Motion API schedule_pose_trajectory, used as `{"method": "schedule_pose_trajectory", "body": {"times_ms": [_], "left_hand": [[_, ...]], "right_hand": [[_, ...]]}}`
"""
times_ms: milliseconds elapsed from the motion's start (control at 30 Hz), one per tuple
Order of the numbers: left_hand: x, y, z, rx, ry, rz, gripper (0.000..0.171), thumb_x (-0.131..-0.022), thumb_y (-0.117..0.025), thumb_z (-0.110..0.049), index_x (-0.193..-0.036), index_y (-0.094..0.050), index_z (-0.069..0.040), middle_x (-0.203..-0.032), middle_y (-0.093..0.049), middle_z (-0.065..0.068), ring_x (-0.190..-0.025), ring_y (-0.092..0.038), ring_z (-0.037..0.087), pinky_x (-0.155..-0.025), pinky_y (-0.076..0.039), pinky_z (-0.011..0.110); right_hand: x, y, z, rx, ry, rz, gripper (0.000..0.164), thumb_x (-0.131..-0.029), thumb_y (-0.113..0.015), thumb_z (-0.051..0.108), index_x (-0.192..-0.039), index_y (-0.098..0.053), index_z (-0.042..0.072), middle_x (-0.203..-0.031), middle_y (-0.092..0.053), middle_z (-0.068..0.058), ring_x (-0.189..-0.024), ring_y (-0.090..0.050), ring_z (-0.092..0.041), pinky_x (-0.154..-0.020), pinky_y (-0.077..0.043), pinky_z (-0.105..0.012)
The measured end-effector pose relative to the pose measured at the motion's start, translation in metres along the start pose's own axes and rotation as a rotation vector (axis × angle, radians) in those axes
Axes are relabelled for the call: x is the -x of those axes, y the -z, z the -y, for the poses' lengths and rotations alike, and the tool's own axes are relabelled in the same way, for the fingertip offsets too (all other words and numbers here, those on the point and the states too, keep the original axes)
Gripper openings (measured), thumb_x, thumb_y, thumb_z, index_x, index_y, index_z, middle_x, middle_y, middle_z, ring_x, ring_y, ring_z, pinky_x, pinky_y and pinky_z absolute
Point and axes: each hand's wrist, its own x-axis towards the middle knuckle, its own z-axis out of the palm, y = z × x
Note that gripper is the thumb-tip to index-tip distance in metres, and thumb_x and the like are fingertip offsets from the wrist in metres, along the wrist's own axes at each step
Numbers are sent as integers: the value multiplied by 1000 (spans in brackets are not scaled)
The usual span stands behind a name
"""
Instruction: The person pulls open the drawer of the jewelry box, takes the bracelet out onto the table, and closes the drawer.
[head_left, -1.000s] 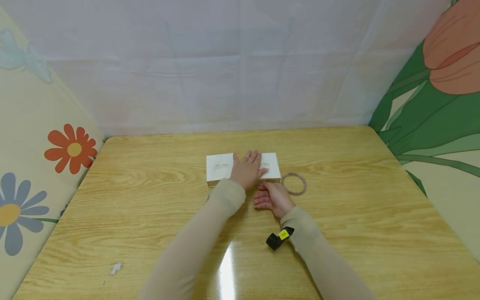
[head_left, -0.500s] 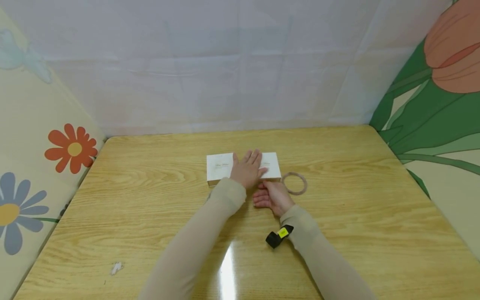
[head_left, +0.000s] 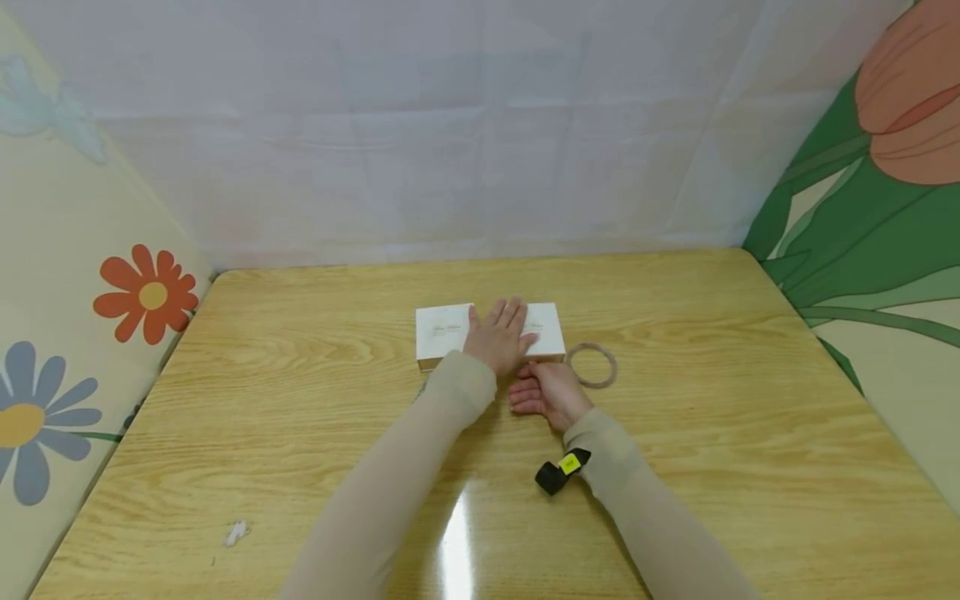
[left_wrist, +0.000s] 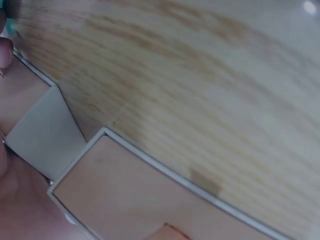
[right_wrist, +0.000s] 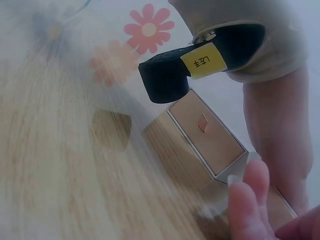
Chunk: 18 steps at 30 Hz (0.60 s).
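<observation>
Two white boxes stand end to end on the table: the left box (head_left: 441,332) and the right box (head_left: 546,330), each with gold print on top. My left hand (head_left: 495,340) lies flat over their inner ends, fingers spread. Their fronts are tan panels in white frames; the left box's panel (right_wrist: 208,136) bears a small copper leaf-shaped tab (right_wrist: 202,123). In the left wrist view the right box's panel (left_wrist: 25,95) is set back at an angle. My right hand (head_left: 551,392) is at its front, fingertips right at the panel; I cannot tell whether they pinch a tab.
A pinkish-brown ring (head_left: 592,366) lies just right of the right box. Toward the front left of the wooden table (head_left: 712,467) is a small whitish scrap (head_left: 237,533). A black wrist camera (head_left: 558,472) sticks out from the right sleeve. A white backdrop rises behind.
The whole view has shifted very slightly. Both hands and both boxes keep their places relative to each other.
</observation>
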Motion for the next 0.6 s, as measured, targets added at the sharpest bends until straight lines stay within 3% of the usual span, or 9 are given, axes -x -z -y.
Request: {"method": "schedule_pose_trajectory", "body": {"times_ms": [367,600], "left_hand": [[3,4,-1,9,-2,-9,63,-105,-20,-49,-158,-10,-16,-163,-4,-1,-148,-3,17,-115,-4,57],[2,4,-1,0,6,22,63,-105,-17,-49,-158,-7,-17,-163,0,-3,-148,0,16,-115,-2,55]], "right_hand": [[4,1,-1,34,9,16,28,-106,-31,11,-98,-52,-4,-64,-64,-8,-52,-63,-13,-51,-55,-27],[5,2,-3,44,19,27,29,-107,-30,12,-100,-51,-7,-63,-64,-8,-51,-63,-13,-50,-55,-28]]}}
